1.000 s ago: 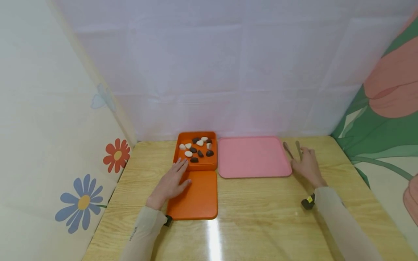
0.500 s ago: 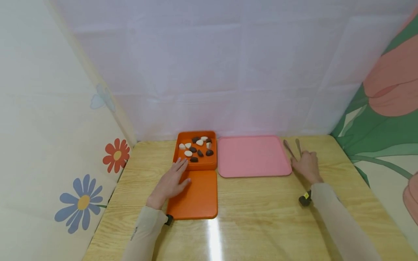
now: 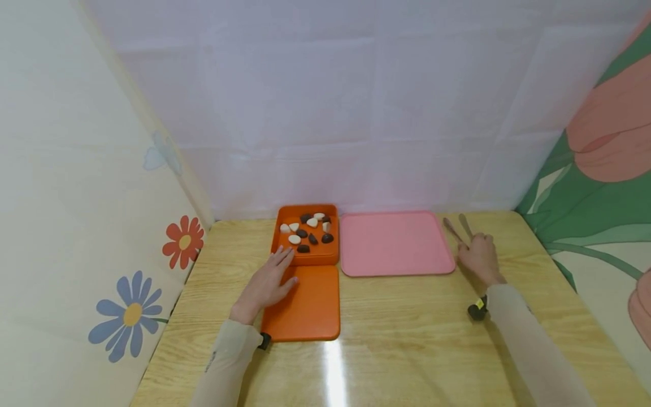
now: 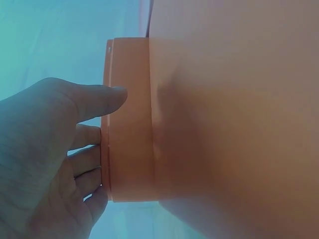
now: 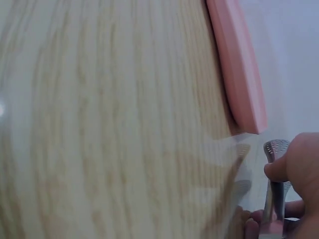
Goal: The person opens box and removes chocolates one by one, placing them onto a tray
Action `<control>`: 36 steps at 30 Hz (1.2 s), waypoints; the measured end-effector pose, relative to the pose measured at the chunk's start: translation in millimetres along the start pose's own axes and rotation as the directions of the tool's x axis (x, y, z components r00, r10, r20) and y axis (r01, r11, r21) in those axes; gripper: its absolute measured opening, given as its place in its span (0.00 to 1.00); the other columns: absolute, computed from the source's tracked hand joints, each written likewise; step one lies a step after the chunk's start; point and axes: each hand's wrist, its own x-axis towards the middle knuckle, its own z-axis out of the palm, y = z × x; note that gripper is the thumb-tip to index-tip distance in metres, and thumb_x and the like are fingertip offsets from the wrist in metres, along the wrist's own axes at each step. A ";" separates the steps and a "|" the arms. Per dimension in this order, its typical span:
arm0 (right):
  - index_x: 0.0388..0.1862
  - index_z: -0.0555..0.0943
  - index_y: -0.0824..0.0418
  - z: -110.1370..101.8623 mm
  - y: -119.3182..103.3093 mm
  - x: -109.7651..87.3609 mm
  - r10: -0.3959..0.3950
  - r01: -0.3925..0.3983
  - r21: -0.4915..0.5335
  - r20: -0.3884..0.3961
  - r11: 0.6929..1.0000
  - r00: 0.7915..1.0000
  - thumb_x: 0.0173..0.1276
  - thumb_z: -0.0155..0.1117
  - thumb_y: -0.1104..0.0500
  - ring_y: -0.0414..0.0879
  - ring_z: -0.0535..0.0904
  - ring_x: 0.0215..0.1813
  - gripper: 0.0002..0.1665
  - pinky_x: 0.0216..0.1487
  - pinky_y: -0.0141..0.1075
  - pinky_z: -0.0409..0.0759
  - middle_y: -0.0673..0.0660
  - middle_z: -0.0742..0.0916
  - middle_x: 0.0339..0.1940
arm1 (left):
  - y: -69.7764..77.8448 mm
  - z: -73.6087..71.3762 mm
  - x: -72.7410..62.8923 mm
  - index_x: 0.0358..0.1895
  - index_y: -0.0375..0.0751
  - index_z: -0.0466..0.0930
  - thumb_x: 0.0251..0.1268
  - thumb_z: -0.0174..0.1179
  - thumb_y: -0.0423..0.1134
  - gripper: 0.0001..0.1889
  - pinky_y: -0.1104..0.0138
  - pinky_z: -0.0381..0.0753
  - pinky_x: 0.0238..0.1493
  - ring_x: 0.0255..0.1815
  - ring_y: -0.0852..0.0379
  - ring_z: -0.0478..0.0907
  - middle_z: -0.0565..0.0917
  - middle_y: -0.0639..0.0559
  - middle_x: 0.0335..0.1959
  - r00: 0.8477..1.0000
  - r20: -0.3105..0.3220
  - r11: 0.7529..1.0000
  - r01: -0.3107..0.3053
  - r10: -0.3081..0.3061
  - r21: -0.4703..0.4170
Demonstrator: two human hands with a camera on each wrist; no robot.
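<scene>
At the right, my right hand point(image 3: 480, 259) holds metal tongs point(image 3: 452, 229), whose two arms spread apart away from me. In the right wrist view, the thumb presses on one arm of the tongs point(image 5: 275, 196), and their ends are perforated. My left hand point(image 3: 263, 285) lies with straight fingers at the front left rim of an orange box point(image 3: 310, 260). Several black and white stone-like pieces point(image 3: 302, 233) lie inside it. In the left wrist view, the fingers touch the box's rim point(image 4: 105, 149) and the thumb extends over its front wall.
An orange lid-like panel point(image 3: 310, 308) lies flat in front of the box, partly beneath the left hand. A pink tray point(image 3: 396, 246) sits between the box and the tongs. A white cloth backdrop point(image 3: 305, 113) rises directly behind the wooden table point(image 3: 407, 333).
My right hand has shifted slightly with the tongs, and its fingers have drawn closer round them. The left hand stays at the box.
</scene>
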 end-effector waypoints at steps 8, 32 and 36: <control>0.53 0.70 0.80 -9.9 -3.4 1.3 0.009 -0.011 0.015 0.076 1.000 0.997 0.81 0.51 0.52 0.61 0.78 0.35 0.26 0.32 0.51 0.80 0.70 0.79 0.36 | -1.3 -0.3 0.5 0.83 0.29 0.60 0.78 0.66 0.45 0.40 0.41 0.62 0.82 0.87 0.34 0.54 0.63 0.34 0.84 1.000 0.014 1.000 0.006 -0.006 0.005; 0.64 0.72 0.82 -12.1 -35.1 5.1 -0.115 0.114 0.012 0.024 0.993 0.993 0.86 0.48 0.43 0.61 0.81 0.37 0.39 0.37 0.54 0.81 0.70 0.83 0.39 | -3.7 3.1 0.7 0.83 0.30 0.61 0.78 0.66 0.45 0.40 0.41 0.64 0.81 0.87 0.35 0.54 0.63 0.34 0.84 1.000 0.004 1.000 0.004 -0.004 0.000; 0.65 0.74 0.77 -11.3 -42.4 7.4 -0.114 0.114 0.000 0.034 0.993 0.993 0.86 0.50 0.39 0.56 0.79 0.34 0.39 0.32 0.45 0.78 0.63 0.82 0.34 | -3.7 2.5 1.1 0.83 0.30 0.61 0.78 0.66 0.46 0.40 0.40 0.65 0.81 0.87 0.35 0.55 0.63 0.34 0.84 1.000 0.002 1.000 0.004 -0.004 0.001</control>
